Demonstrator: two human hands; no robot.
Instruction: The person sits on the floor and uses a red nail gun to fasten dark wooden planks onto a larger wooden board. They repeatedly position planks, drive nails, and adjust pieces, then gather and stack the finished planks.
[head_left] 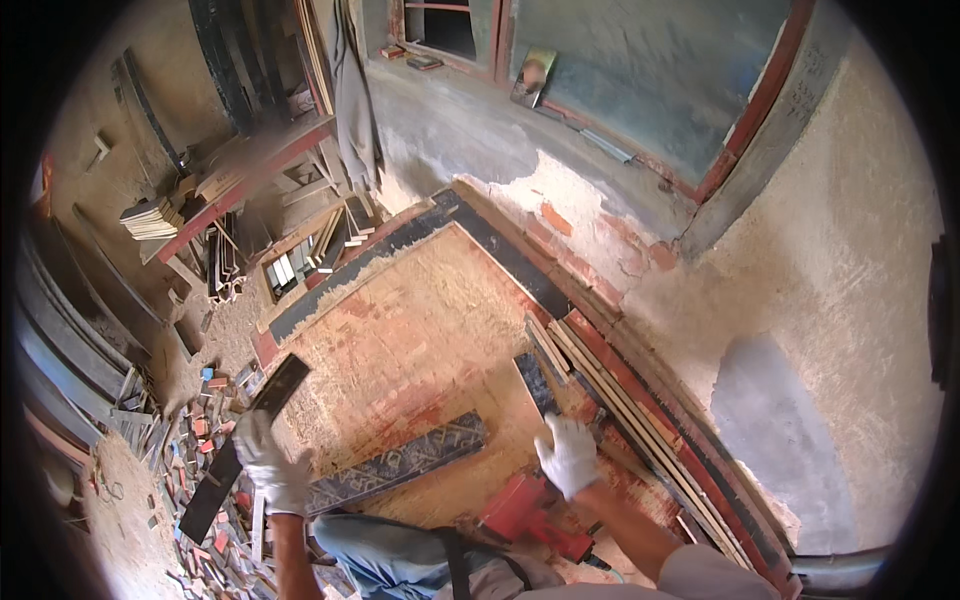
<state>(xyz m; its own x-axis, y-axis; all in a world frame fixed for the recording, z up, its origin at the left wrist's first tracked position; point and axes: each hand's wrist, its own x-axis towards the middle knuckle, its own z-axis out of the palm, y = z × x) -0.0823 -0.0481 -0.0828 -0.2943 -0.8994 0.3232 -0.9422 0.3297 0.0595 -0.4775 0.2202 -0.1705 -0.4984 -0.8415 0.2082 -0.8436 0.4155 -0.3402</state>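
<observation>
My left hand, in a white glove, is closed round the middle of a long dark board, which slants over the scraps at the left. My right hand, also gloved, is closed at the near end of a shorter dark board with a pale edge; its fingertips are partly hidden. Between my hands, a dark plank with a scratched pattern lies flat on the worn wooden platform. Close below my right hand rests a red power tool.
Long wooden strips lie along the platform's right side, beside the wall. Small wood offcuts are heaped on the floor at the left. Beyond stands a bench with a red edge. A window is set in the wall.
</observation>
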